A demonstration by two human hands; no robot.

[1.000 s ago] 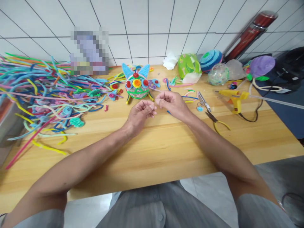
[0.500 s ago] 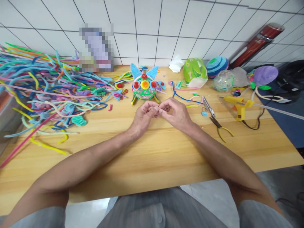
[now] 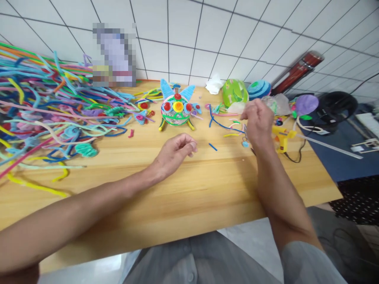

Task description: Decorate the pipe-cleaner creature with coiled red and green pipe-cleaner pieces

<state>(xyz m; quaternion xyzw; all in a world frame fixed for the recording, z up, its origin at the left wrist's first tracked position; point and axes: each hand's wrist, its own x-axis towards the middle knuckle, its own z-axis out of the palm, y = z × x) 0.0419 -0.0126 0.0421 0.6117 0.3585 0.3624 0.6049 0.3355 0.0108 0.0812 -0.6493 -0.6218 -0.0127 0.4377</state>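
My left hand [image 3: 177, 153] is closed over the table, thumb pressed to the curled fingers; whatever it pinches is too small to make out. My right hand [image 3: 259, 121] is raised at the right with fingers curled in, beside the yellow glue gun [image 3: 282, 138] and over the scissors [image 3: 244, 136], which it partly hides. What it may hold is hidden. Beyond my left hand stands a colourful figure [image 3: 177, 112] with blue pipe-cleaner ears, red eyes, a yellow-orange nose and yellow-tipped feet. A short blue pipe-cleaner piece [image 3: 212, 146] lies between my hands.
A large pile of pipe cleaners [image 3: 59, 106] covers the left of the table [image 3: 177, 205]. Along the tiled wall stand crumpled tissue [image 3: 214, 84], a green wrapped roll [image 3: 234, 93], a blue coiled ball [image 3: 258, 90] and a red flask [image 3: 299, 71]. A purple flower [image 3: 307, 105] is at the right.
My hands, fingertips together half a second ago, have parted. The right one has moved right and away from me, towards the tools; the left stays near its place. The view has shifted somewhat.
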